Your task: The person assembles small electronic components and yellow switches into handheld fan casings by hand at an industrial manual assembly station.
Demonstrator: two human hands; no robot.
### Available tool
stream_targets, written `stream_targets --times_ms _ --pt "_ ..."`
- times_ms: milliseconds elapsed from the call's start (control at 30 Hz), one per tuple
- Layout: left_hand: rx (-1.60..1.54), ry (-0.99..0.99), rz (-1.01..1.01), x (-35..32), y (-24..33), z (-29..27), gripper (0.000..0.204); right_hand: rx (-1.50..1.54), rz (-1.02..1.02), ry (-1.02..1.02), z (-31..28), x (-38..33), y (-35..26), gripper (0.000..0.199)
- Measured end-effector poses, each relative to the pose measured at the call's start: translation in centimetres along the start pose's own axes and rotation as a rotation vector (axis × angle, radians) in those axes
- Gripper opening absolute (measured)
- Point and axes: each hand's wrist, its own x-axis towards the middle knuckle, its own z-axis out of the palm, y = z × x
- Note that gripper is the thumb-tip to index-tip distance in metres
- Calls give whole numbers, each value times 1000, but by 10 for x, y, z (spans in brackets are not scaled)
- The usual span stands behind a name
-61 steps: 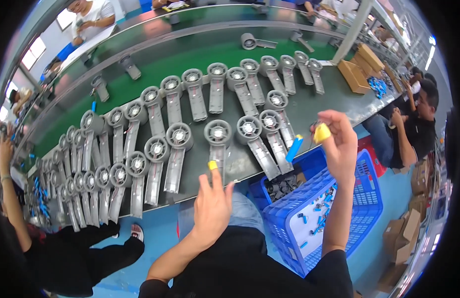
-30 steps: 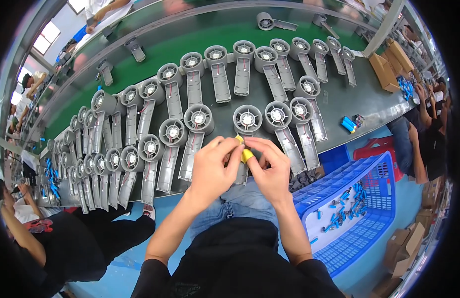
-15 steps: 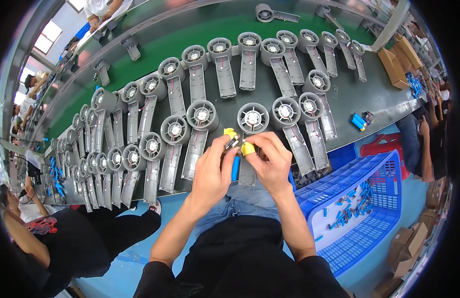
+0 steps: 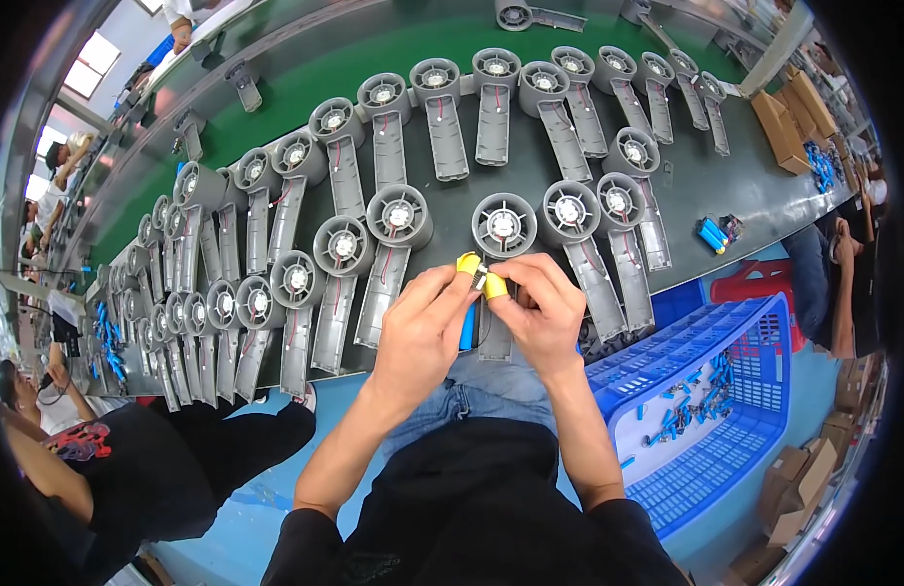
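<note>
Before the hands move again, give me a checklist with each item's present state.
1. Left hand pinches the small yellow part: ok.
2. Right hand grips the second yellow part: ok.
3. Blue cylindrical piece sits between the palms: ok.
4. Yellow parts fully joined: cannot tell.
5. Grey fan housing with long handle lies directly beyond the hands: ok.
6. Blue plastic basket holds more blue pieces at the right: ok.

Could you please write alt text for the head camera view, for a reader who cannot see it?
Two bare hands, left hand and right hand, pinch small yellow parts over a grey fan housing. Rows of similar housings cover the dark workbench; a blue basket stands at the right.
</note>
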Motion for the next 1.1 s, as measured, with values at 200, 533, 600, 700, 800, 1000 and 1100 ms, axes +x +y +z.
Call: stream_targets --times_ms 200,533,600,700,800,1000,1100 --pt "-114 -68 -70 4 3 -6 18 9 -45 -25 0 0 4 23" --pt "-115 -229 10 12 -6 -17 20 -116 -111 -60 -1 0 8 27" --pt "-113 -239 12 15 -6 -20 20 -158 -161 -58 -1 1 8 27" --pt "-151 -309 -10 18 -8 -24 20 -159 -185 -58 -2 0 8 27" --pt "-160 -339 34 20 -10 -25 21 -115 -208 -17 0 1 9 23" --pt "-209 -346 22 17 -9 -25 21 -96 -235 -28 -2 0 11 23" --pt "-226 -330 -9 15 -10 -23 21 -95 -241 -28 -3 0 9 23"
